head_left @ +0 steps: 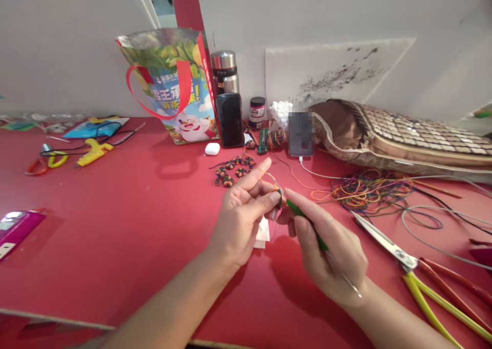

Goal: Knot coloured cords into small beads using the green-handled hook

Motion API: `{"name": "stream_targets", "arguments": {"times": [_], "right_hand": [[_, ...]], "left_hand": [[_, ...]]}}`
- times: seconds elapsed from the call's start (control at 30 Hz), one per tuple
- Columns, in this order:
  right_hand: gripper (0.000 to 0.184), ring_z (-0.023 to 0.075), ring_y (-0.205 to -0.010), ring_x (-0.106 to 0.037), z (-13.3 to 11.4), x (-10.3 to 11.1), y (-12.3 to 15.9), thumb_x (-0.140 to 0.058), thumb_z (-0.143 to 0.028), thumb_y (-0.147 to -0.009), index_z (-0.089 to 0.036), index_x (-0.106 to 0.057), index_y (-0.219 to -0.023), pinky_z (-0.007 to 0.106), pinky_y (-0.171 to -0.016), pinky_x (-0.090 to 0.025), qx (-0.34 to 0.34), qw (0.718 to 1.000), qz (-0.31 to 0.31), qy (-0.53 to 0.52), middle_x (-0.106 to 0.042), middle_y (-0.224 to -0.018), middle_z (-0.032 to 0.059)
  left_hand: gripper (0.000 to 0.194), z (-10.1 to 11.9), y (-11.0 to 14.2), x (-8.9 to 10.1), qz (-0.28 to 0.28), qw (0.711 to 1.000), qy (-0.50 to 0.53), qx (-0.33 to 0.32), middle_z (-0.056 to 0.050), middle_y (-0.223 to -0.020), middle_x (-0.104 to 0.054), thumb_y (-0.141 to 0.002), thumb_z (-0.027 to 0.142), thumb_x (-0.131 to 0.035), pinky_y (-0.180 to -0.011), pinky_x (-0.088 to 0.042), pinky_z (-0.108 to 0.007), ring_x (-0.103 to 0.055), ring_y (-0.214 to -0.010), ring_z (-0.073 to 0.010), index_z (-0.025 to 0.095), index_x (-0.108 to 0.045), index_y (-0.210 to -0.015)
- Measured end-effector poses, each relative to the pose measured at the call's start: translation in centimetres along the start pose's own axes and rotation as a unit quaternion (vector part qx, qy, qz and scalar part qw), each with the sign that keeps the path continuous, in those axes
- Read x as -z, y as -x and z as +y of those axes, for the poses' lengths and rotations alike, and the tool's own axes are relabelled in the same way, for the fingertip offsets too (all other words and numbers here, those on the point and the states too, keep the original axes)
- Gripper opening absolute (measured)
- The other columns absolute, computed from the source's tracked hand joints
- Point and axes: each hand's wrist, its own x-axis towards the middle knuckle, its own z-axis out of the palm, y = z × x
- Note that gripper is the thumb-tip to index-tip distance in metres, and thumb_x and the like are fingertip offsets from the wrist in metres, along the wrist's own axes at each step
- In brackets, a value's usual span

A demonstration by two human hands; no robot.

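Note:
Between thumb and fingers, my left hand (246, 205) pinches a small dark crocheted piece (279, 199), with its index finger stretched up and orange yarn (271, 175) running over it. A crochet hook with a green grip (307, 223) is held in my right hand (326, 241), its metal tip meeting the piece at the left fingertips. The hook's other metal end sticks out below my right palm. Beyond my left hand lie several finished-looking dark and orange crocheted loops (226, 177). A tangle of multicoloured yarn (369, 192) spreads to the right.
Large scissors (407, 262) lie open-bladed at the right. A phone (301, 134) on a white cable, a black phone (229, 121), a flask (225, 72) and a printed bag (172, 93) stand at the back. A yellow glue gun (94, 151) lies at the left, a patterned bag (418, 128) at the right.

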Motion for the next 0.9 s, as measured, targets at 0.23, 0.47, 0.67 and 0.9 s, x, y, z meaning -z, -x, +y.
{"name": "stream_targets", "arguments": {"times": [0.23,0.47,0.67,0.9], "right_hand": [[0.05,0.0125,-0.074,-0.076,0.6,0.4,0.0,-0.064,-0.012,-0.105,-0.034,-0.066,-0.15,0.024,-0.071,-0.065,-0.043,0.994,-0.017,-0.096,-0.084,-0.102,0.0022],[0.043,0.0098,-0.071,-0.071,-0.2,0.7,-0.8,-0.063,-0.009,-0.105,-0.035,-0.078,-0.135,0.022,-0.069,-0.062,-0.094,0.978,0.002,-0.184,-0.081,-0.091,-0.0005],[0.037,0.0117,-0.073,-0.071,-0.3,1.1,-0.8,-0.065,-0.013,-0.105,-0.033,-0.081,-0.131,0.024,-0.068,-0.062,-0.124,0.968,0.004,-0.217,-0.082,-0.092,0.0019],[0.028,0.0139,-0.071,-0.07,-0.4,1.2,-0.6,-0.069,-0.021,-0.105,-0.034,-0.084,-0.124,0.025,-0.063,-0.06,-0.171,0.951,0.021,-0.256,-0.083,-0.089,0.004]], "left_hand": [[0.049,0.9,0.0,0.5,-0.023,0.998,0.032,0.047,0.0,-0.074,-0.073,-0.074,0.011,-0.092,-0.063,-0.05,-0.02,-0.061,-0.061,-0.0077,0.018,-0.083,-0.122],[0.049,1.9,-0.3,1.0,-0.016,0.998,0.019,0.052,0.0,-0.074,-0.071,-0.07,0.01,-0.091,-0.061,-0.047,-0.02,-0.065,-0.068,-0.0105,0.017,-0.085,-0.118],[0.05,2.2,-0.4,0.9,-0.026,0.998,0.011,0.056,0.0,-0.075,-0.071,-0.07,0.01,-0.09,-0.059,-0.046,-0.02,-0.065,-0.069,-0.0108,0.017,-0.084,-0.119],[0.048,2.6,-0.3,1.1,-0.043,0.997,-0.002,0.059,-0.001,-0.071,-0.071,-0.069,0.012,-0.091,-0.056,-0.044,-0.02,-0.06,-0.062,-0.0095,0.019,-0.086,-0.117]]}}
